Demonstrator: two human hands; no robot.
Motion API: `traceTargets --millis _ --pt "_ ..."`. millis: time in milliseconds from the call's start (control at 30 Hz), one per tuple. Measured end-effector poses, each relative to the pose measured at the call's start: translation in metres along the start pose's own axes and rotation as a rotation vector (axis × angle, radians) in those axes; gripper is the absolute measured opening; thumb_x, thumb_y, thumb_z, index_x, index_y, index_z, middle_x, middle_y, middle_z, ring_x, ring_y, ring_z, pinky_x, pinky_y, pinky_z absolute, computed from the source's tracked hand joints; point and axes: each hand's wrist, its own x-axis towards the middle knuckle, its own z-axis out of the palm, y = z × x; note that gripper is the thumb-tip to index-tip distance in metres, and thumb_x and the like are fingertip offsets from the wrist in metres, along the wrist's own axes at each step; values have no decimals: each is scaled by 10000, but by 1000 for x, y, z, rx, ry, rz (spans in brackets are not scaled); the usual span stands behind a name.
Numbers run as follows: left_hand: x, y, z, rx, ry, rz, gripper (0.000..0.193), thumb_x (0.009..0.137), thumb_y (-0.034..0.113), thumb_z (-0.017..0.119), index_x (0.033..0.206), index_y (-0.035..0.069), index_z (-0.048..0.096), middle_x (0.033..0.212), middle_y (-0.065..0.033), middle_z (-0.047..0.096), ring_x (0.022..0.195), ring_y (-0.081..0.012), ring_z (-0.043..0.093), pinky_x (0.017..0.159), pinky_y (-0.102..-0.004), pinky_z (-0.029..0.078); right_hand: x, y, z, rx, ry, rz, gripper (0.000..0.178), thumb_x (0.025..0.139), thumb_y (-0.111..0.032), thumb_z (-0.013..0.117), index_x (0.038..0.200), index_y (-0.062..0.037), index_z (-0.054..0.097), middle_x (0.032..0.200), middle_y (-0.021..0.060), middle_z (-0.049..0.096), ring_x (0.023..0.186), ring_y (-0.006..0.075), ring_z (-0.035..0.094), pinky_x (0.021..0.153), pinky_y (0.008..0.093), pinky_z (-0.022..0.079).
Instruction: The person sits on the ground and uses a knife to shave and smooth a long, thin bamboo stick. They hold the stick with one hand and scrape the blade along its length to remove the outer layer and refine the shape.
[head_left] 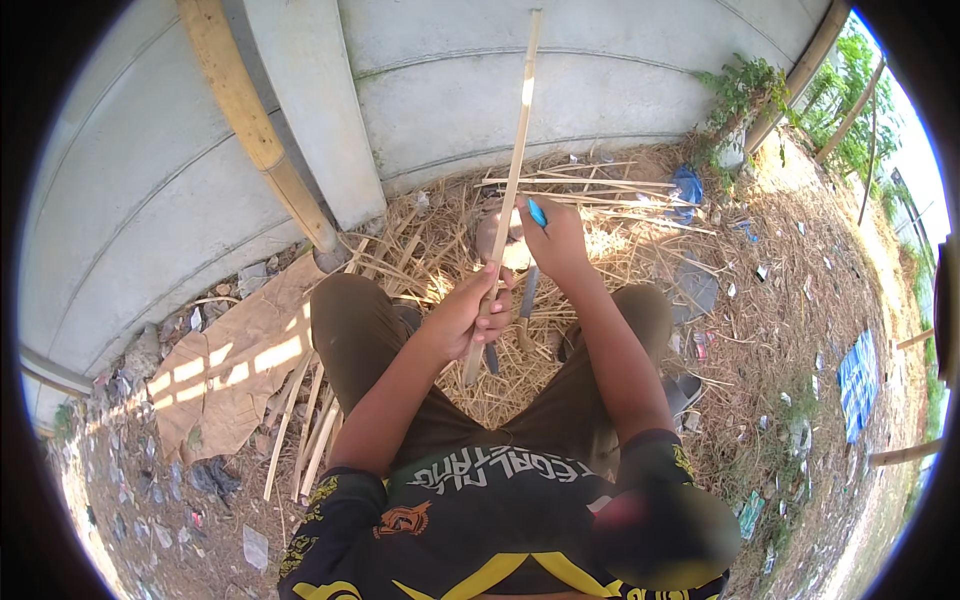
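A long, pale bamboo strip (524, 105) slants up from between my knees toward the wall. My left hand (473, 312) is closed around its lower part. My right hand (556, 240) is closed on a small bright blue object (537, 212) right beside the strip; most of that object is hidden in the fingers, and its kind is unclear. Below my right hand, a knife with a grey blade (529, 290) lies or leans over the shavings, partly hidden. Behind the strip shows a rounded block (490, 232), largely covered by my hands.
Bamboo shavings (440, 255) cover the ground around my legs. More strips (630, 190) lie beyond my right hand, others (312, 440) by my left thigh. Brown sheeting (240, 370) lies left. A concrete wall (520, 100) and bamboo pole (240, 110) stand ahead; blue plastic (858, 385) lies right.
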Motion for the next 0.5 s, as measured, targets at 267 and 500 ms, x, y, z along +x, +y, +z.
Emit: traceTargets --millis 267,500 --pt "15 4 -27 -171 -159 -55 278 1085 386 420 942 152 465 666 69 308 465 -15 232 353 -180 185 6 13 15 -195 22 -28 278 809 -253 681 698 -2 638 584 182 577 523 366 562 539 449 448" --pt "27 -20 -17 175 201 49 272 1087 368 414 920 156 455 629 70 343 456 -26 255 357 -203 186 5 27 22 -450 -156 41 217 816 -278 659 853 -80 738 741 176 688 734 382 691 684 483 551"
